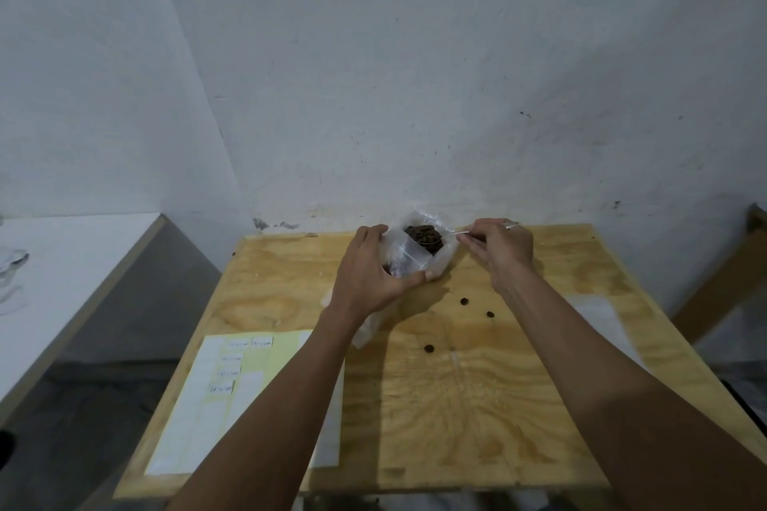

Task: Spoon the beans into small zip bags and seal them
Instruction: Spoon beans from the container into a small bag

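At table's far edge, left grip (367, 274) around zip bag (409, 257), right grip (500, 247) pinching spoon (465, 233) of beans (423, 239).

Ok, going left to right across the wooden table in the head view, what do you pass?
Yellow label sheet → left hand holding the small zip bag → bag of beans → right hand with the spoon → loose beans on the table, the rightmost.
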`<state>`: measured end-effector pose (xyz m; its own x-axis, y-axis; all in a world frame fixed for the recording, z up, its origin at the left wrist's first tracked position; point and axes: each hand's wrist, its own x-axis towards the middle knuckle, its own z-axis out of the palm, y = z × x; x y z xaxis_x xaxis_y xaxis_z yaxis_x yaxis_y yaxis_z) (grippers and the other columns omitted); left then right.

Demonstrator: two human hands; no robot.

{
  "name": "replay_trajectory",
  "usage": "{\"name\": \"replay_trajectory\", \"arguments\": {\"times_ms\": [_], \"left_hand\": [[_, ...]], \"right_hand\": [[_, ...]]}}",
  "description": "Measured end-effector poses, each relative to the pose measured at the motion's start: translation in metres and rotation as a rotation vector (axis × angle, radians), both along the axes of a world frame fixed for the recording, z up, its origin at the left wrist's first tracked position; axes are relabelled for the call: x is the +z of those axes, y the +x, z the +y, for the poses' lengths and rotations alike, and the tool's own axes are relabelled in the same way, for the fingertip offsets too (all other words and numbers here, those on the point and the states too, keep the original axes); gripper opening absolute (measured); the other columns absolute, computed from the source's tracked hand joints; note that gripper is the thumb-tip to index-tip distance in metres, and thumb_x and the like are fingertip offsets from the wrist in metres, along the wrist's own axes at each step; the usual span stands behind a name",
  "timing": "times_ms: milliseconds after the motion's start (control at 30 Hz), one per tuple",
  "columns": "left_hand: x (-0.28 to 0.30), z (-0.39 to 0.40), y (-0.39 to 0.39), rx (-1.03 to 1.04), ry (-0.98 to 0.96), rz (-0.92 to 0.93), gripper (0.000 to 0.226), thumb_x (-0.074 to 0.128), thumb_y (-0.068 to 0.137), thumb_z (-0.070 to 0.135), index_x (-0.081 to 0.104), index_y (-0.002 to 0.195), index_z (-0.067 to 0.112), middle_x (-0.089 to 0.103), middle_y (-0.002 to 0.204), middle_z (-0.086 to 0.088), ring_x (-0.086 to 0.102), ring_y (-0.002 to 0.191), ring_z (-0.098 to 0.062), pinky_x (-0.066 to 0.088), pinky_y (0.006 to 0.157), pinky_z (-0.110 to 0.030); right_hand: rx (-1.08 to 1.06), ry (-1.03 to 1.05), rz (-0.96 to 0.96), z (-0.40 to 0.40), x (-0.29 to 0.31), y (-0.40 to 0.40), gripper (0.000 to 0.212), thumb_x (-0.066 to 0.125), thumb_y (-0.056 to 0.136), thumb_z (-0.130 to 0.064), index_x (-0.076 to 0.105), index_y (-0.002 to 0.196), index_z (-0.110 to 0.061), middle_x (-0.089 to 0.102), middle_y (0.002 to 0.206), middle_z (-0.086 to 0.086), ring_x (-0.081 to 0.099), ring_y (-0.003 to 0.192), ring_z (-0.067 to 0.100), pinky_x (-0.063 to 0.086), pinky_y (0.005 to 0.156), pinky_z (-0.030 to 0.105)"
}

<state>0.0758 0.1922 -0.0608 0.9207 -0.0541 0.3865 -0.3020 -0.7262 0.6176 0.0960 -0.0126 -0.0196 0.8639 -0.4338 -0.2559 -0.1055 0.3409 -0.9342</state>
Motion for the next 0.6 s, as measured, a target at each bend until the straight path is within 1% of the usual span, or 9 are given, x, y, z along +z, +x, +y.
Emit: {"name": "replay_trajectory", "arguments": {"times_ms": [100, 167, 267, 367, 433, 533, 600], "left_hand": [[0.002, 0.001, -0.003, 0.024, 0.011, -0.022, 0.112, 0.064, 0.059, 0.083, 0.05, 0.139, 0.007, 0.055, 0.129, -0.002, 0.054, 0.117, -0.018, 0.045, 0.092, -0.028], [0.006, 0.0, -0.005, 0.025, 0.012, -0.035, 0.112, 0.064, 0.059, 0.082, 0.049, 0.14, 0.006, 0.054, 0.129, -0.003, 0.053, 0.117, -0.019, 0.044, 0.092, -0.027], [0.013, -0.005, -0.007, 0.03, 0.002, -0.055, 0.112, 0.065, 0.06, 0.081, 0.048, 0.141, 0.006, 0.054, 0.131, -0.003, 0.052, 0.12, -0.019, 0.046, 0.095, -0.03], [0.018, -0.01, -0.008, 0.044, -0.006, -0.089, 0.11, 0.066, 0.061, 0.079, 0.049, 0.14, 0.005, 0.054, 0.132, -0.004, 0.052, 0.12, -0.02, 0.043, 0.095, -0.028], [0.02, -0.012, -0.009, 0.049, 0.003, -0.108, 0.109, 0.067, 0.061, 0.078, 0.05, 0.14, 0.005, 0.054, 0.131, -0.005, 0.053, 0.12, -0.021, 0.043, 0.094, -0.028], [0.022, -0.014, -0.01, 0.057, 0.005, -0.126, 0.107, 0.073, 0.061, 0.073, 0.049, 0.14, 0.005, 0.054, 0.13, -0.005, 0.053, 0.119, -0.022, 0.042, 0.094, -0.027], [0.021, -0.015, -0.01, 0.057, 0.004, -0.137, 0.106, 0.074, 0.062, 0.071, 0.049, 0.14, 0.005, 0.054, 0.13, -0.005, 0.053, 0.118, -0.022, 0.041, 0.093, -0.027]], "right_hand": [[0.02, 0.013, -0.045, -0.006, 0.011, -0.005, 0.01, 0.067, 0.081, 0.016, 0.067, 0.084, 0.006, 0.069, 0.082, 0.02, 0.075, 0.07, 0.025, 0.064, 0.073, 0.03], [0.037, 0.019, -0.071, -0.009, 0.017, -0.009, 0.01, 0.067, 0.08, 0.016, 0.066, 0.082, 0.006, 0.068, 0.08, 0.02, 0.074, 0.07, 0.025, 0.063, 0.074, 0.03], [0.068, 0.016, -0.101, -0.012, 0.021, -0.016, 0.01, 0.068, 0.081, 0.015, 0.066, 0.084, 0.006, 0.068, 0.079, 0.021, 0.074, 0.075, 0.028, 0.063, 0.075, 0.031], [0.114, 0.012, -0.131, -0.013, 0.022, -0.028, 0.01, 0.069, 0.082, 0.015, 0.065, 0.087, 0.006, 0.068, 0.083, 0.023, 0.074, 0.078, 0.028, 0.063, 0.076, 0.031], [0.137, 0.028, -0.165, -0.015, 0.021, -0.035, 0.011, 0.069, 0.083, 0.015, 0.065, 0.087, 0.005, 0.07, 0.086, 0.023, 0.075, 0.081, 0.028, 0.062, 0.079, 0.033], [0.176, 0.059, -0.226, -0.017, 0.019, -0.043, 0.013, 0.069, 0.085, 0.015, 0.066, 0.085, 0.003, 0.072, 0.091, 0.023, 0.076, 0.087, 0.029, 0.062, 0.083, 0.035], [0.193, 0.078, -0.25, -0.019, 0.017, -0.046, 0.012, 0.068, 0.086, 0.015, 0.067, 0.085, 0.003, 0.073, 0.092, 0.023, 0.076, 0.088, 0.029, 0.061, 0.084, 0.035]]}}
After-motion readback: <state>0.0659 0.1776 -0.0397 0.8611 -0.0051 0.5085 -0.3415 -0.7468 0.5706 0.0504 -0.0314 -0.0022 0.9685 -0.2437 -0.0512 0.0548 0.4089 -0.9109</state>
